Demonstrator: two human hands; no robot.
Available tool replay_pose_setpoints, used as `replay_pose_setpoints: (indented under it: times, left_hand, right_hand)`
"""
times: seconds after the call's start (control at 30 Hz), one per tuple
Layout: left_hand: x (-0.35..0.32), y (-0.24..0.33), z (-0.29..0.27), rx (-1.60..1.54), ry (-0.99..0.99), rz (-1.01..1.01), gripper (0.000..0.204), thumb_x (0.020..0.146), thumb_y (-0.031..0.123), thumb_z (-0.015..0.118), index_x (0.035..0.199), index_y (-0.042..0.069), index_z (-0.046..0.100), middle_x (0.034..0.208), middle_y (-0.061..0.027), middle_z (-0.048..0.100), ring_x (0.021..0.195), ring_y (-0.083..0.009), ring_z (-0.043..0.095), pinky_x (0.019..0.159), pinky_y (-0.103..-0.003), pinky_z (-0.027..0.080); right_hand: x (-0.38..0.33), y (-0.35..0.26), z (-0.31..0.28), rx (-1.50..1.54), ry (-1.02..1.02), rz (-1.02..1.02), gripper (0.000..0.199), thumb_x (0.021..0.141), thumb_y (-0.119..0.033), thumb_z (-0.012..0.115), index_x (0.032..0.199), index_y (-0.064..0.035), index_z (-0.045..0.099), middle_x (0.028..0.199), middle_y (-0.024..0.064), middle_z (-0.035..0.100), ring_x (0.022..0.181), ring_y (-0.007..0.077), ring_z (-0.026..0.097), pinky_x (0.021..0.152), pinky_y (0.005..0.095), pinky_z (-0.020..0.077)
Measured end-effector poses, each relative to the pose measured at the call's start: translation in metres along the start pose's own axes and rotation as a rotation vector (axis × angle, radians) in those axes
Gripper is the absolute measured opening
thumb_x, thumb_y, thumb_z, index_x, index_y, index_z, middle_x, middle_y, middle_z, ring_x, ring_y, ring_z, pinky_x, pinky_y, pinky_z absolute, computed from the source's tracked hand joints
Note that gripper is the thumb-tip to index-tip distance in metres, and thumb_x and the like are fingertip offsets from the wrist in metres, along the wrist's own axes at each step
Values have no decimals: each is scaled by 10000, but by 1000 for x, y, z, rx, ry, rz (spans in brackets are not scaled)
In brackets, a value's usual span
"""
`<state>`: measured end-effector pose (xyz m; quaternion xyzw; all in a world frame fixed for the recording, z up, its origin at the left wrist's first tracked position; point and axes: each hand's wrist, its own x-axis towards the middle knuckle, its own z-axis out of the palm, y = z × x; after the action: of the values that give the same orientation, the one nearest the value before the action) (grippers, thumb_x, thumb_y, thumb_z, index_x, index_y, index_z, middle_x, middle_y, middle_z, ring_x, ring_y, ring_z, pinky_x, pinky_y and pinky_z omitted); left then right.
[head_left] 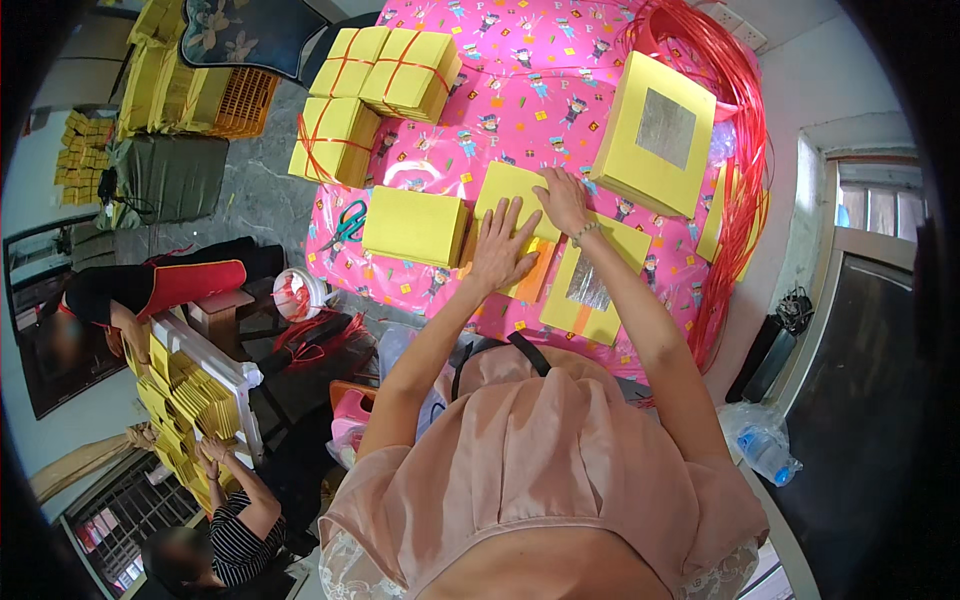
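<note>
My left hand (503,248) lies flat, fingers spread, on a yellow paper piece (505,185) at the middle of the table. At that piece's right edge rests my right hand (566,203), its fingers stretched out over the paper. An orange part (537,272) shows below the yellow, beside my left wrist. Close on the right lies a yellow sheet with a silver square (625,243), partly under my right forearm. To the left sits a stack of yellow paper (412,225), with teal-handled scissors (347,225) beside it.
A pink patterned cloth (510,100) covers the table. Bundles tied with red string (410,75) stand far left; a tall yellow stack (620,120) and hanging red strands (735,200) are at right. Two people work at a white table (250,385) lower left.
</note>
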<state>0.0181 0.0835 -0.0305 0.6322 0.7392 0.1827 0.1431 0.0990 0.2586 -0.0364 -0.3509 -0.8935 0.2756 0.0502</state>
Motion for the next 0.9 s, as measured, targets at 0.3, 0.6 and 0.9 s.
replay_pose_setpoints:
  times: [0.3,0.6,0.9]
  left_hand:
    - [-1,-1,2,-14,-1,6,737,875,477,560,1514,225,292,1562,-215,187,1435,-438,157,1138,-586,140]
    - [3,0,2,10,-7,-2,751,871,486,560,1518,226,280,1563,-214,188,1435,-435,157,1141,-579,142]
    - [2,-1,7,-2,-18,-29,763,872,516,550,1518,216,279,1565,-236,164,1440,-445,134,1141,-582,137]
  right_hand:
    - [-3,-2,3,-30,68,-19,362,882,-205,626,1211,-65,568,1149,143,581,1092,321,538,952,451,390]
    - [0,3,6,4,71,-39,330,849,-209,651,1147,-81,590,1096,120,591,1047,328,548,926,464,401]
    - [0,0,7,3,54,-29,331,850,-212,648,1155,-92,602,1088,112,605,1060,322,549,936,470,399]
